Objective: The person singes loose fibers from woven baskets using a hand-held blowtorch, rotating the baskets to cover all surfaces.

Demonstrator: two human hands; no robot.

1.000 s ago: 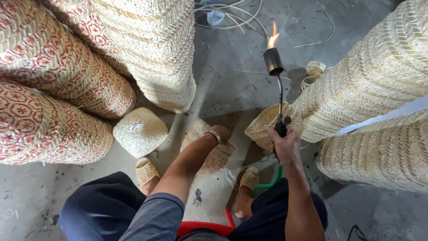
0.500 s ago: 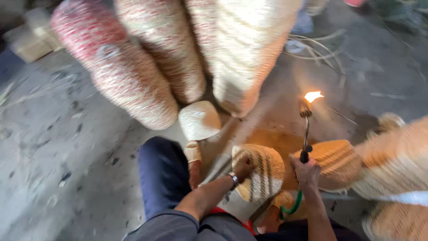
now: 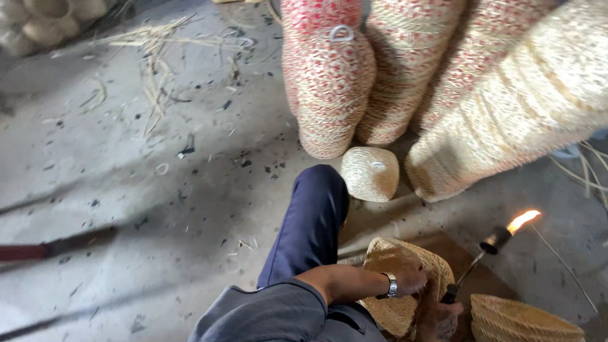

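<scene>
Hands: left hand (image 3: 411, 278) grips the rim of a pale woven basket (image 3: 396, 291), fingers curled over its edge; right hand (image 3: 440, 320) is wrapped around the handle of a gas torch (image 3: 478, 263).
Left grip: closed on the basket, wrist with a metal watch (image 3: 391, 286) turned toward the knee.
Right grip: closed on the torch handle; the fingers are partly cut off by the bottom edge, so how tightly they close cannot be told.
Basket position: on the lap, just right of the dark-blue trouser leg (image 3: 307, 228), mouth tilted up and to the right.
Torch axis: the thin stem runs from the right hand up and to the right, ending in a dark nozzle with a lit flame (image 3: 524, 220).
Key relation: the flame points away from the held basket, up-right of it and apart from its rim; the left hand is the nearer one to the basket, the right hand lies just beside its lower right edge.
Near right: 1 stack of nested baskets (image 3: 522, 320) beside the torch hand.
Farther: 1 small round basket (image 3: 370, 173) on the concrete floor (image 3: 126, 190), then tall stacks, red-patterned (image 3: 329, 82) and plain (image 3: 519, 107).
</scene>
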